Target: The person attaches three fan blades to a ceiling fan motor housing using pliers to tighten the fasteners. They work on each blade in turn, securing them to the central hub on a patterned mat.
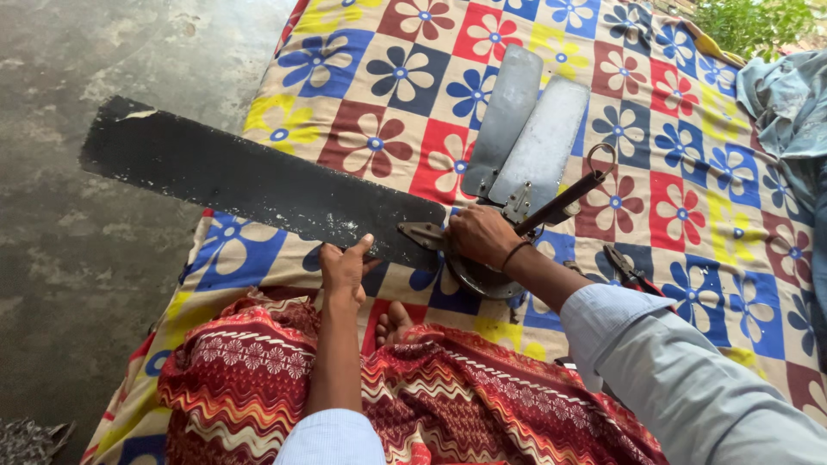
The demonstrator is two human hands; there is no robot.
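Head view, looking down at a ceiling fan (482, 258) lying on a bed covered by a checked floral sheet (689, 155) in red, blue, yellow and white squares. Fan motor housing (479, 282) sits near centre, mostly hidden under the right hand. One long dark blade (250, 181) runs from the hub out to the left, its far tip overhanging the bed edge above the concrete floor (103, 284); surface looks worn, with pale specks near the hub end. Two grey blades (525, 129) point away toward the far side, overlapping each other. Dark down-rod (560, 204) angles up to the right from the hub, ending in a metal ring (601, 158). Left hand (345, 269): fingers partly curled, thumb raised, pressed against the near edge of the dark blade close to its hub end; grip looks loose, more a steadying contact than a full clasp. Right hand (481, 234): fingers bent down and closed over the hub where the blade bracket (422, 232) meets it; cannot tell whether anything small is held under the fingers. Dark band on the right wrist. Pliers (631, 273) with red-and-black handles lie on the sheet just right of the right forearm. Patterned red zigzag cloth (431, 387) covers the lap nearest the camera, with toes (393, 323) showing at its edge. Blue-grey cloth (788, 103) heaped at far right.
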